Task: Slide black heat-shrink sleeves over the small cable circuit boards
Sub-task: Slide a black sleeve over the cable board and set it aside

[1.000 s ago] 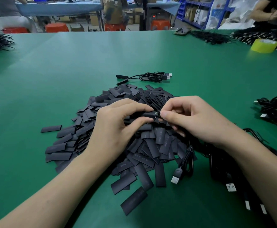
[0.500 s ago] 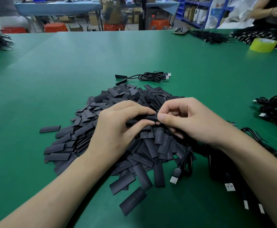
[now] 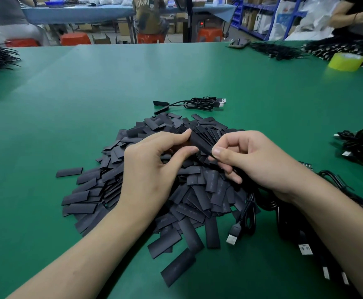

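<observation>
Two hands are in view, a left hand and a right hand, with one held sleeve pinched between them above one heap of black sleeves too many to count. On the counter lie one coiled cable and one yellow-green tape roll. Behind stand four orange stools and three other people, partly seen.

sleeve pile on table, cable behind
</observation>
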The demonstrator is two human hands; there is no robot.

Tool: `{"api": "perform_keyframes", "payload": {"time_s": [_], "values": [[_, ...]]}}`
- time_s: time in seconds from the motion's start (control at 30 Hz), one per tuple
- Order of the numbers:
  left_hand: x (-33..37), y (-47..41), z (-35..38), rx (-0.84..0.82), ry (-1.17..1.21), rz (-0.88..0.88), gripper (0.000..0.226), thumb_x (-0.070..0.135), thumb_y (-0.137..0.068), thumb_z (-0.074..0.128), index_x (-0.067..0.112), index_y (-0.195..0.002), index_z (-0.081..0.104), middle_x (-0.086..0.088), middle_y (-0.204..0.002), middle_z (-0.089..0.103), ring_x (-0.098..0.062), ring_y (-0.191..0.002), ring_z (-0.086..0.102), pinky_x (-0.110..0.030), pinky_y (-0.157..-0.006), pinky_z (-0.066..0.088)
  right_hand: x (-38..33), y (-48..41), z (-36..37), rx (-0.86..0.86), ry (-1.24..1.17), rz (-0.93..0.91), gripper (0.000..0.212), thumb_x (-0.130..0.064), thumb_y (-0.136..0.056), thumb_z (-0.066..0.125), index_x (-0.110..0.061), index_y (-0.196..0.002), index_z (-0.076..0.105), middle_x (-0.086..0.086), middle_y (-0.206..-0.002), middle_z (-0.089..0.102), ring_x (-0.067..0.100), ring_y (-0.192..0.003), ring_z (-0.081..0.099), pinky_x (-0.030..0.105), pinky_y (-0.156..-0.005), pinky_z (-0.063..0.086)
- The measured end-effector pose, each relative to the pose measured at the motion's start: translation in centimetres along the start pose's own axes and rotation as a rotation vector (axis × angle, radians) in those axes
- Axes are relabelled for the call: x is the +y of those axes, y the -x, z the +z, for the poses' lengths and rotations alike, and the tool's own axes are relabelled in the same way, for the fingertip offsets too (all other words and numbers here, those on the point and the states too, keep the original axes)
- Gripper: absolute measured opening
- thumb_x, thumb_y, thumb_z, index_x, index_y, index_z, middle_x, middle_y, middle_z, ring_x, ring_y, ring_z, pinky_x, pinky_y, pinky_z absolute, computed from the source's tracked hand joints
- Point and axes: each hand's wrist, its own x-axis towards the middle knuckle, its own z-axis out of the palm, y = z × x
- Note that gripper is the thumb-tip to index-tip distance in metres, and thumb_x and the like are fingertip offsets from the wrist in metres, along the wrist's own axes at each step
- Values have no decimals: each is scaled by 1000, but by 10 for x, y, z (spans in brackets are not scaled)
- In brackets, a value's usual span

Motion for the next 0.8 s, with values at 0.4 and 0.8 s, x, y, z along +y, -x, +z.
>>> {"api": "perform_keyframes", "payload": {"time_s": [0.4,0.8], "values": [[-8,1,2,-103,-134,4,36,39,-89,76,26,-123,75,14,-107,72,-5,-102,65,-31,-92,55,-41,-7,-38,285,259,-19,19,-19,-99,63,-14,-83,71,-2,-56,57,13,-43,49,23,-47,42],[-14,2,4,-188,-150,67,30,41,-93,70,26,-117,77,17,-104,73,-8,-97,63,-32,-86,53,-27,-196,-22,189,1015,-70,20,-12,-103,50,-11,-112,67,12,-115,66,26,-98,57,32,-83,43]]}}
